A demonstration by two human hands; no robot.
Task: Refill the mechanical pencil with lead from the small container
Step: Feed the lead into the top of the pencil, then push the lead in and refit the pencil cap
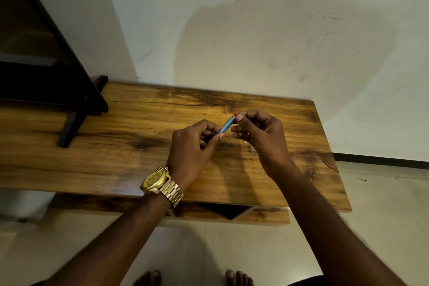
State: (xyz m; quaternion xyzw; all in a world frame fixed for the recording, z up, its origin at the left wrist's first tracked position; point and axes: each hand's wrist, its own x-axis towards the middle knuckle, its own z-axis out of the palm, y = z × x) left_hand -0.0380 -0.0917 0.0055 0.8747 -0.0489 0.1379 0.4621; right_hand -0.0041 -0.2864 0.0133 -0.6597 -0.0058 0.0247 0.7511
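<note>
Wooden table (139, 127), rectangular, knotted amber grain, far edge against a white wall; broad bare room toward its left and near edges. Blue mechanical pencil (226, 125), slim, tilted, held above the table's centre: left hand (192, 146) pinches its lower end, right hand (260, 132) pinches its upper tip. Small blue piece (250, 148) lies beneath the right hand. Gold wristwatch (160, 182), metal links.

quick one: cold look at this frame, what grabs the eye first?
The two hands meeting over the middle of the wooden table: the left hand grips a slim blue pencil while the right hand pinches at its upper end. Next, the gold watch on the left wrist. A small bluish piece lies on the table, partly hidden by the right hand.
</note>
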